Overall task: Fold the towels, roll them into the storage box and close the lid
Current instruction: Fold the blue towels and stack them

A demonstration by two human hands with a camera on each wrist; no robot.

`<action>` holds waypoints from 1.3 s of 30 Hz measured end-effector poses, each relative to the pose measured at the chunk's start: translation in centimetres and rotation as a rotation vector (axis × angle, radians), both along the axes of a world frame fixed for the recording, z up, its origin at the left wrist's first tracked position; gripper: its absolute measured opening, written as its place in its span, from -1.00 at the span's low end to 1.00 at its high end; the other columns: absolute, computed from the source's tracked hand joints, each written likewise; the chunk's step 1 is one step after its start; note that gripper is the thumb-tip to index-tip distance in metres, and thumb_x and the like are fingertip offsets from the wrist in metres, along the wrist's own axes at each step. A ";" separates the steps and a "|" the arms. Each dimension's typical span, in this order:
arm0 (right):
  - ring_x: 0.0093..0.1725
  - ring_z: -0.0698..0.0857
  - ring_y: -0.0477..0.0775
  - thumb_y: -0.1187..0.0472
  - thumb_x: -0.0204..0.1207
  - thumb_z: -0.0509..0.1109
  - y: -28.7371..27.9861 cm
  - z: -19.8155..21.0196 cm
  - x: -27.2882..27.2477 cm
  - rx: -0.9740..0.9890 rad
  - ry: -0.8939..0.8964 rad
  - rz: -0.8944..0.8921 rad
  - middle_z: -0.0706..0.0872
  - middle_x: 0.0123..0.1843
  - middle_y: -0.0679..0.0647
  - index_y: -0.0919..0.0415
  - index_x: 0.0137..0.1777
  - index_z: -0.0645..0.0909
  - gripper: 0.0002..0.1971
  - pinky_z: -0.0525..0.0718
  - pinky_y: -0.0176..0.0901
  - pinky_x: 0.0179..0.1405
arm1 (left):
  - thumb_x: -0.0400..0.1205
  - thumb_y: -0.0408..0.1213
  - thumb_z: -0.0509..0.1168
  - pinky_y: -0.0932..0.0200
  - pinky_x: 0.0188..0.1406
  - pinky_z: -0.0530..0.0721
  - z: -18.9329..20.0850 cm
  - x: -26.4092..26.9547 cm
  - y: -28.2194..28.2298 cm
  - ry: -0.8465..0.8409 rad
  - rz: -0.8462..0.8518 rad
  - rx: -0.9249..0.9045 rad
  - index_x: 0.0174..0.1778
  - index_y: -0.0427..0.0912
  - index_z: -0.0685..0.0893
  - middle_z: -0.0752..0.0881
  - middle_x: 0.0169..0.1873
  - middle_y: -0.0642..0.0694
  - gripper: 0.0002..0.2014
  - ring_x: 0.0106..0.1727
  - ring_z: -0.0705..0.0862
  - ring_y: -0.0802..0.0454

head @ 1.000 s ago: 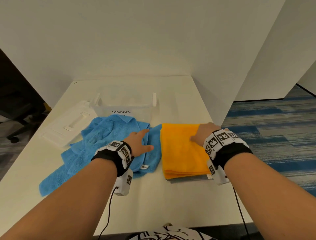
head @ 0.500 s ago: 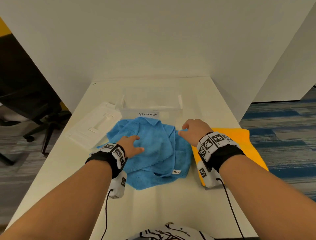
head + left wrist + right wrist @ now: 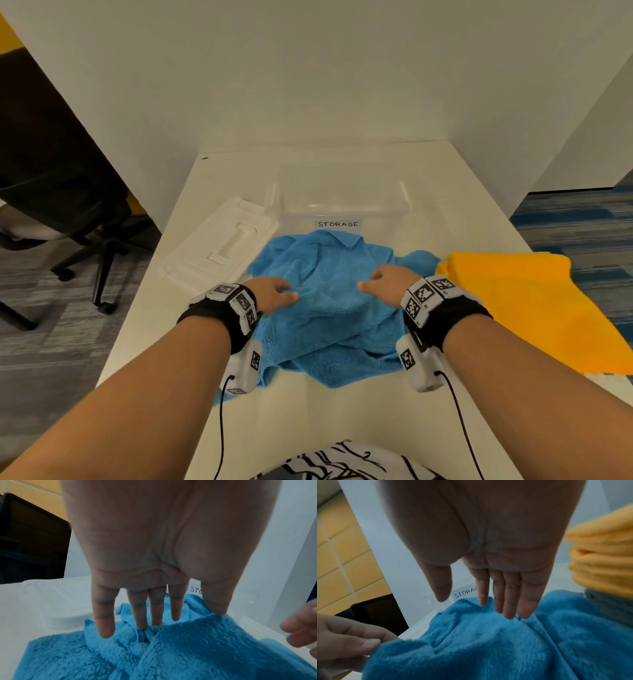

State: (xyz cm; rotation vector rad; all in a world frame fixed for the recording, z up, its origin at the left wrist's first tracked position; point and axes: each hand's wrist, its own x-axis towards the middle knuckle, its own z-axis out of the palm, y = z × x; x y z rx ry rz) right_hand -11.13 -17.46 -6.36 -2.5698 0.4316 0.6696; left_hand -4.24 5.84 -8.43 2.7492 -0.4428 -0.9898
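Even, soft indoor light; wrist views blurred, head view bowed at edges.

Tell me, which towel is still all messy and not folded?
The blue towel, lying crumpled in front of the storage box with both hands over it. The orange towel, off to the right, is already folded flat.

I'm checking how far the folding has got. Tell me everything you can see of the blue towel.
The blue towel is fluffy microfibre, lying crumpled and unfolded in loose overlapping layers on the white table. It sits just in front of the clear storage box, partly covering its label. The lid lies at its left and the folded orange towel at its right. The left hand and right hand are over it with straight fingers, fingertips touching the pile.
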 end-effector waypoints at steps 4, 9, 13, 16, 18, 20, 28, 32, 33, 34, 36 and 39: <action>0.43 0.52 0.18 -0.20 0.63 0.21 0.5 -1.9 0.6 0.007 0.029 -0.092 0.46 0.53 0.19 0.28 0.60 0.25 -0.29 0.50 -0.06 0.30 | 0.72 0.17 0.06 0.06 0.52 0.30 -0.7 0.8 0.6 0.037 -0.065 0.029 0.61 -0.08 0.35 0.43 0.55 -0.09 -0.41 0.55 0.40 -0.06; 0.27 0.63 0.21 -0.20 0.57 0.30 0.4 -3.6 1.2 0.044 0.051 -0.233 0.58 0.38 0.23 0.35 0.50 0.32 -0.28 0.59 -0.04 0.10 | 0.70 0.21 0.04 0.03 0.58 0.26 -1.4 1.2 0.7 0.085 -0.134 0.020 0.64 -0.02 0.29 0.37 0.59 -0.06 -0.38 0.57 0.36 -0.05; 0.06 0.67 0.19 -0.21 0.57 0.29 -0.1 -4.6 2.1 -0.004 0.059 -0.273 0.67 0.16 0.21 0.34 0.37 0.45 -0.37 0.55 -0.12 -0.11 | 0.68 0.26 0.01 0.01 0.59 0.24 -1.8 1.4 0.6 0.114 -0.140 0.000 0.65 -0.03 0.27 0.35 0.60 -0.05 -0.34 0.59 0.34 -0.04; -0.22 0.59 0.11 -0.15 0.62 0.24 -0.3 -4.5 2.7 -0.046 0.019 -0.233 0.59 -0.24 0.10 0.23 -0.03 0.59 -0.60 0.43 -0.15 -0.38 | 0.67 0.29 -0.02 -0.02 0.59 0.25 -1.9 1.7 0.5 0.136 -0.144 -0.003 0.65 -0.02 0.26 0.35 0.60 -0.06 -0.31 0.59 0.34 -0.05; -0.21 0.55 0.10 -0.07 0.64 0.23 -0.5 -4.7 3.1 -0.057 -0.026 -0.212 0.52 -0.29 0.05 0.19 -0.14 0.51 -0.68 0.34 -0.17 -0.43 | 0.67 0.29 -0.03 -0.02 0.59 0.25 -1.9 1.8 0.5 0.145 -0.142 -0.007 0.65 -0.02 0.25 0.35 0.60 -0.06 -0.31 0.59 0.34 -0.05; -0.25 0.49 0.04 0.03 0.65 0.24 -0.5 -4.7 3.3 -0.047 -0.095 -0.212 0.42 -0.33 0.00 0.14 -0.20 0.41 -0.75 0.26 -0.22 -0.47 | 0.67 0.30 -0.03 -0.02 0.58 0.26 -1.9 1.8 0.6 0.144 -0.138 -0.017 0.65 -0.01 0.26 0.37 0.59 -0.06 -0.32 0.58 0.36 -0.05; -0.07 0.59 0.15 0.15 0.68 0.20 0.1 -3.1 3.7 0.140 -0.425 -0.281 0.59 -0.15 0.02 0.14 0.07 0.52 -0.89 0.38 -0.18 -0.19 | 0.66 0.31 -0.02 -0.01 0.56 0.31 -2.3 1.2 0.9 0.139 -0.093 -0.056 0.65 0.03 0.21 0.36 0.59 -0.06 -0.32 0.55 0.40 -0.06; 0.25 0.63 0.13 0.11 0.68 0.23 0.2 -0.4 3.6 0.243 -0.545 -0.197 0.68 0.25 0.05 0.17 0.35 0.58 -0.69 0.51 -0.15 0.16 | 0.69 0.19 0.09 0.10 0.43 0.41 -1.5 0.9 0.7 0.031 0.038 -0.164 0.55 0.01 0.40 0.48 0.50 -0.03 -0.44 0.44 0.51 -0.03; 0.26 0.63 0.11 0.10 0.68 0.25 0.2 0.5 3.6 0.270 -0.575 -0.178 0.69 0.25 0.05 0.16 0.34 0.60 -0.69 0.52 -0.13 0.23 | 0.69 0.17 0.12 0.12 0.35 0.47 -1.1 0.8 0.6 -0.011 0.083 -0.203 0.53 0.00 0.43 0.49 0.48 -0.03 -0.47 0.37 0.57 -0.04; 0.24 0.64 0.09 0.10 0.67 0.27 0.1 1.4 3.6 0.310 -0.604 -0.162 0.70 0.23 0.04 0.15 0.32 0.62 -0.71 0.54 -0.11 0.26 | 0.69 0.14 0.14 0.14 0.24 0.52 -0.6 0.8 0.3 -0.056 0.135 -0.251 0.52 0.00 0.43 0.48 0.47 -0.03 -0.49 0.30 0.62 -0.06; 0.17 0.67 0.03 0.11 0.66 0.28 0.0 3.1 3.5 0.374 -0.633 -0.117 0.73 0.17 0.00 0.09 0.28 0.65 -0.74 0.58 -0.03 0.28 | 0.70 0.08 0.16 0.15 0.18 0.50 0.6 1.0 -0.2 -0.180 0.229 -0.376 0.53 -0.03 0.42 0.46 0.48 -0.08 -0.51 0.33 0.60 -0.08; 0.16 0.67 0.00 0.12 0.66 0.28 -0.5 5.5 3.4 0.396 -0.658 0.000 0.74 0.16 -0.04 0.07 0.29 0.66 -0.74 0.60 -0.01 0.28 | 0.71 0.04 0.16 0.10 0.32 0.41 2.9 1.7 -1.4 -0.383 0.287 -0.545 0.55 -0.02 0.38 0.46 0.47 -0.21 -0.51 0.47 0.46 -0.10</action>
